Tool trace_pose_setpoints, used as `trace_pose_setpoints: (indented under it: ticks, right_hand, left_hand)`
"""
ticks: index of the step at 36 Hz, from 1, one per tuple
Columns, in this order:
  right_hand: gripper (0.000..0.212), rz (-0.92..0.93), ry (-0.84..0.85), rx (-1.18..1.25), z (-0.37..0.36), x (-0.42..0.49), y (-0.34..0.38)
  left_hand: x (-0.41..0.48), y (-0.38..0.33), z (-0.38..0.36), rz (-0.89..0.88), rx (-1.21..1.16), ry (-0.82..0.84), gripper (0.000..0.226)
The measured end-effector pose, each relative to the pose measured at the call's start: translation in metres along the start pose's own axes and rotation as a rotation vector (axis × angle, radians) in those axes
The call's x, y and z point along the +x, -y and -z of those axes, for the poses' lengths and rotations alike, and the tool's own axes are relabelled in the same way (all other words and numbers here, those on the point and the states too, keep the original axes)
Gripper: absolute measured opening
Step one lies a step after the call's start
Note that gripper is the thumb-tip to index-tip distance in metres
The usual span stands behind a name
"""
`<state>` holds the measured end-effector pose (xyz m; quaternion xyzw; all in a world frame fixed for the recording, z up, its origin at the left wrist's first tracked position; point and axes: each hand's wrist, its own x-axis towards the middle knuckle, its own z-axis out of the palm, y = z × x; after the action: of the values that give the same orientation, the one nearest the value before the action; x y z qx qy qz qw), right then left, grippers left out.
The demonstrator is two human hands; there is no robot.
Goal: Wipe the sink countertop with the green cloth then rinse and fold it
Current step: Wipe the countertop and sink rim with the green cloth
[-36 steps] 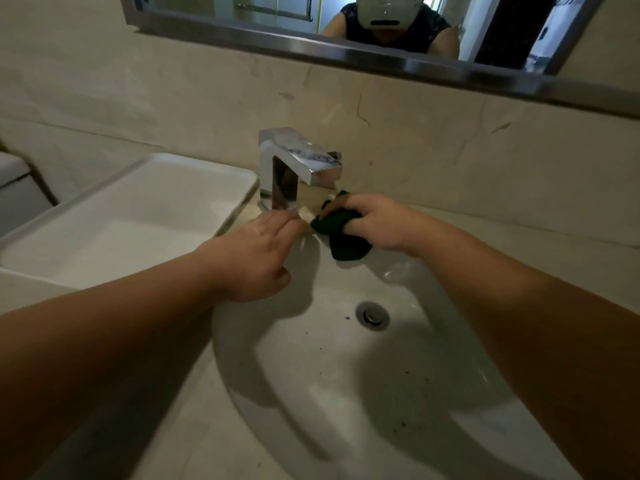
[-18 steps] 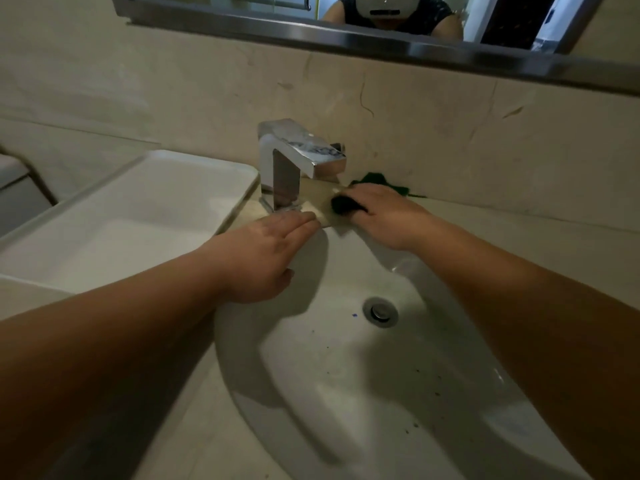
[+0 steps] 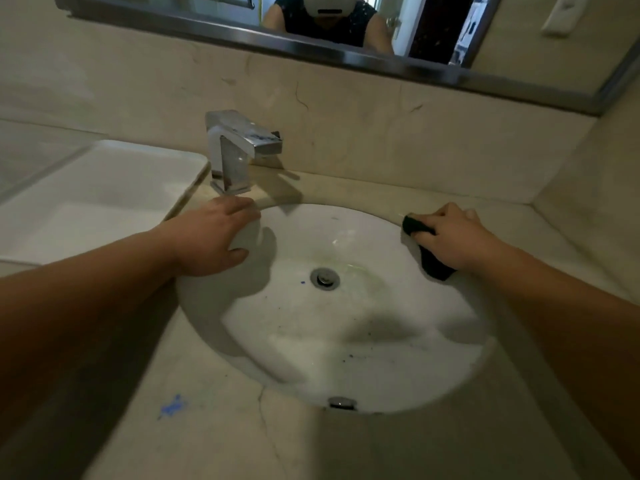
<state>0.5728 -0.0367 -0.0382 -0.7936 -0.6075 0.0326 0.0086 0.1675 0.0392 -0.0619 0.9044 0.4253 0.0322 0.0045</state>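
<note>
Look of green cloth (image 3: 434, 266): it is so dark a green that it looks almost black in this dim light. It is all bunched up, not flat. A small bit pokes out past your fingertips, and a longer bit sticks out under your palm.
Place of green cloth: it sits on the right edge of the sink (image 3: 346, 344), where the white bowl meets the countertop (image 3: 311, 445). It is well apart from the tap (image 3: 235, 150).
Right hand (image 3: 453, 237): your fingers are curled over the green cloth and hold it down on that edge.
Left hand (image 3: 211, 237): it lies flat on the left edge of the sink, just in front of the tap's foot. Your fingers are straight and close together, your thumb points out toward the bowl, and it holds nothing.
Count of cloths: one.
Count of hands: two, one on each side of the bowl.
Count of taps: one, shiny and square.
Count of holes in the sink: two, the drain (image 3: 324, 278) in the middle and the small overflow slot (image 3: 342, 403) on the near wall.
Count of blue marks: one smear (image 3: 171, 407) on the countertop at the near left, and one tiny dot (image 3: 302, 282) beside the drain.
Count of white trays: one white tray (image 3: 104, 188), left of the tap.
</note>
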Motion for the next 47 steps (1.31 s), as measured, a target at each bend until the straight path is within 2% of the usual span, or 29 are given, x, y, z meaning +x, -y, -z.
trace_pose_setpoints:
  ticks: [6,11,14,18,24,29,33,39,41,43,45,47]
  right_hand:
    - [0.04,-0.075,0.019,-0.053,-0.001,-0.053,-0.019]
    - [0.035,-0.173,0.249,-0.057,0.049,-0.081,-0.031]
    - [0.03,-0.178,0.247,-0.046,0.081,-0.099,-0.021]
    - [0.034,-0.124,0.104,0.311,0.102,-0.12,0.022]
    - [0.042,-0.041,0.103,0.816,0.116,-0.155,0.092]
    - [0.033,-0.03,0.104,1.129,0.119,-0.172,0.125]
    - [0.022,-0.013,0.19,1.302,0.12,-0.178,0.135]
    - [0.019,0.084,0.208,1.122,0.115,-0.186,0.128]
    - [0.018,0.114,0.24,1.121,0.11,-0.19,0.13]
    - [0.018,0.17,0.262,1.075,0.106,-0.193,0.136]
    - [0.015,0.234,0.276,0.982,0.1,-0.196,0.143]
    - [0.013,0.295,0.321,0.903,0.095,-0.198,0.149]
  left_hand:
    - [-0.01,0.003,-0.008,0.033,0.023,-0.007,0.08]
    - [-0.014,-0.006,0.001,0.024,0.009,0.021,0.072]
    - [-0.022,-0.028,0.019,0.008,-0.012,-0.019,0.064]
    - [-0.035,-0.081,0.059,-0.003,-0.165,-0.052,0.056]
    - [-0.062,-0.144,0.094,0.006,-0.82,0.082,0.074]
    - [-0.078,-0.155,0.094,0.034,-1.149,0.143,0.049]
    - [-0.09,-0.152,0.093,0.127,-1.226,0.0,0.037]
    - [-0.11,-0.146,0.096,0.251,-1.523,-0.175,0.044]
    - [-0.119,-0.146,0.094,0.23,-1.691,-0.191,0.041]
    - [-0.127,-0.146,0.089,0.162,-1.81,-0.137,0.04]
    - [-0.134,-0.147,0.087,0.125,-1.83,-0.061,0.04]
    - [-0.137,-0.148,0.088,0.15,-1.707,-0.079,0.042]
